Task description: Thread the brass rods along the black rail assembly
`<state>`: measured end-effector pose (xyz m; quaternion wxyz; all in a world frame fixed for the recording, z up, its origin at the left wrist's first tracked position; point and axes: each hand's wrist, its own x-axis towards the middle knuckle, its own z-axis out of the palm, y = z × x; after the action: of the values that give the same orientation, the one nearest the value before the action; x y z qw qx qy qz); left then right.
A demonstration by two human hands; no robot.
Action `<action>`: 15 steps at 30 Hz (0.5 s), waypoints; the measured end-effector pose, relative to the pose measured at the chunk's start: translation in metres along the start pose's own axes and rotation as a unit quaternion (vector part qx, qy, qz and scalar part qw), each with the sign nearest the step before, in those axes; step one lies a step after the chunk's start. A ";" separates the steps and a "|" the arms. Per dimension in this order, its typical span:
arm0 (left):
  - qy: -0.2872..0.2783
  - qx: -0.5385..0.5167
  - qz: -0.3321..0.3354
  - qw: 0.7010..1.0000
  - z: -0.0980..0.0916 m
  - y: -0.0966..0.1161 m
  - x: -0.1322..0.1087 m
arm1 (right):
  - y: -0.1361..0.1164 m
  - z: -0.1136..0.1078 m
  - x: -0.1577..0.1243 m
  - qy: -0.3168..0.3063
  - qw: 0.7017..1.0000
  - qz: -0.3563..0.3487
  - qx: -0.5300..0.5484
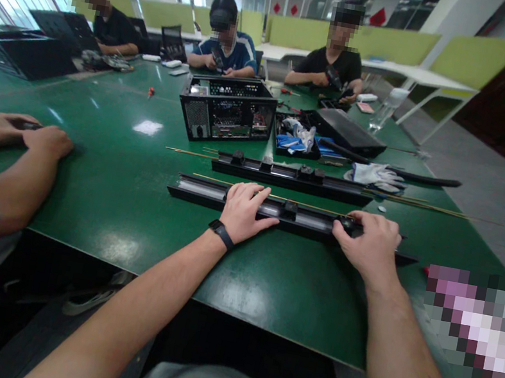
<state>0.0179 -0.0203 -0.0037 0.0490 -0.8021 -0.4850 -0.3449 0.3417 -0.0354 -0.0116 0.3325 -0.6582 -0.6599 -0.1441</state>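
A long black channel rail (203,192) with a pale inner strip lies across the green table in front of me. My left hand (243,213) grips it left of its middle, with fingers over the far edge and thumb along the near side. A small black block (290,209) sits in the channel between my hands. Near the rail's right end, my right hand (368,239) is closed around another small black block (348,222), partly hidden by the fingers. A thin brass-coloured rod (215,179) runs along the far edge.
A second black rail (284,174) with several blocks and thin rods lies behind. Beyond stand an open computer case (227,113) and a tray with gloves (298,138). Another glove (377,175) lies right. A person's hands (41,135) are at left; several people sit around the table.
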 end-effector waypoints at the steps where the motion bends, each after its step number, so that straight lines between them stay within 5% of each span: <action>1: 0.000 0.001 -0.001 1.000 0.000 0.000 0.000 | 0.001 0.000 0.000 0.000 1.000 0.003 0.002; 15: 0.010 0.002 0.005 1.000 0.000 0.001 0.001 | 0.008 -0.013 0.006 -0.022 0.998 0.023 0.060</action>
<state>0.0192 -0.0199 -0.0026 0.0575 -0.8010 -0.4809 -0.3519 0.3529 -0.0381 0.0004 0.3605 -0.6552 -0.6588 -0.0819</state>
